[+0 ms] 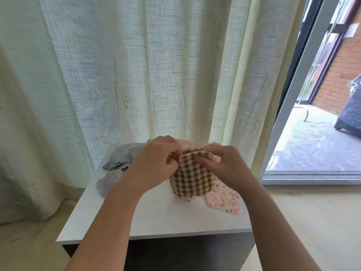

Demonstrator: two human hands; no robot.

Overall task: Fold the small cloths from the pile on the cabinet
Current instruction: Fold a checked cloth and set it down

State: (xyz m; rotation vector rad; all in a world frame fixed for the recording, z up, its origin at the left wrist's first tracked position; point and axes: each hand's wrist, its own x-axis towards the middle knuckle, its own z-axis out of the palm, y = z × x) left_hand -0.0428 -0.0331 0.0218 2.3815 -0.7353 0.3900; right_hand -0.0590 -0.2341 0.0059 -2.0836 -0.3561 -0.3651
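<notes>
The white cabinet (156,220) stands nearest. Above it, the left hand (154,163) and right hand (226,165) each pinch the top edge of a checked cloth (189,178) with curled fingers; it hangs down to the top. A pink cloth (226,202) lies beneath, grey cloths (117,163) left. Behind hangs a curtain (156,65).

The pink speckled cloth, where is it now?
In the head view, the pink speckled cloth lies on the white cabinet top's right side, partly hidden by the green checked cloth held by the left hand and right hand.
</notes>
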